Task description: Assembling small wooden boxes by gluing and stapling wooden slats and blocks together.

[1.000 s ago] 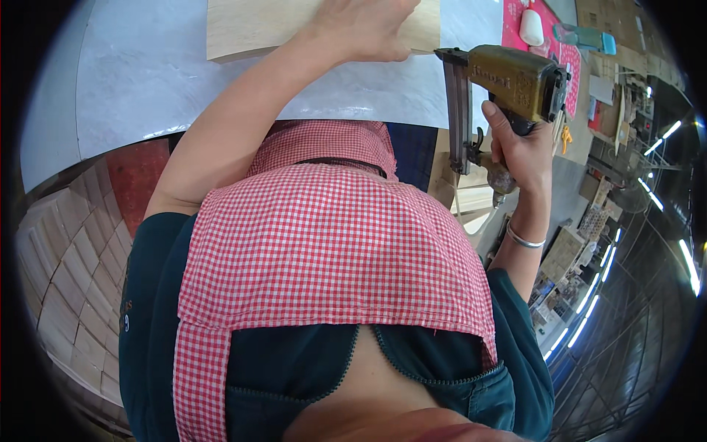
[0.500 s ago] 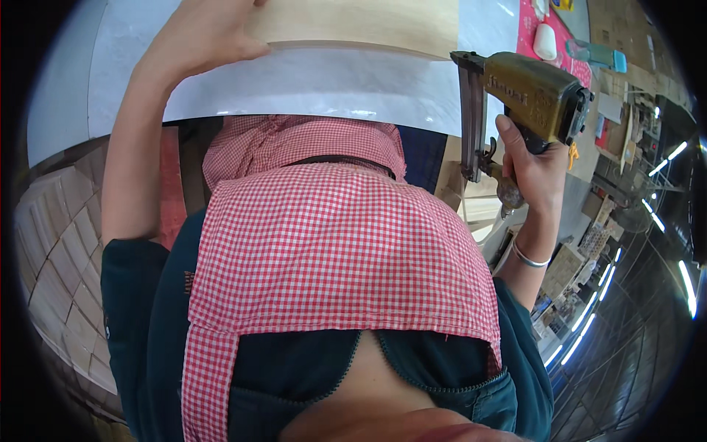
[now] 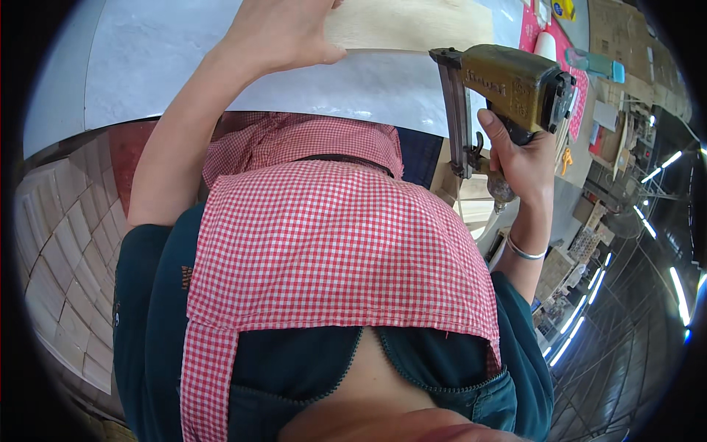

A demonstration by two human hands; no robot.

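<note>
This is a big work room, with bright strip lights between 3 and 4 o'clock and a shiny, pale table across the top, from 10 to 1 o'clock. A pale wooden board lies on the table, just past 12 o'clock, and its far side is cut off from view.

The brown and black nail gun is between 1 and 2 o'clock. Its nose is in front of the board's near edge, but I cannot tell if the two touch.

The right hand, at 2 o'clock, has its grip wrapped around the gun's handle. The left hand, at 11 o'clock, has its thumb out by the board's near edge. Its fingertips are out of sight, so I cannot tell how tight that grip is.

The step in hand looks like lining up the gun and the board. The next move seems to call for a still board, a careful nose and left fingers well away from it.

Further out, a white roll and a blue-green bottle sit near 2 o'clock. Pale wood stacks fill 9 o'clock.
</note>
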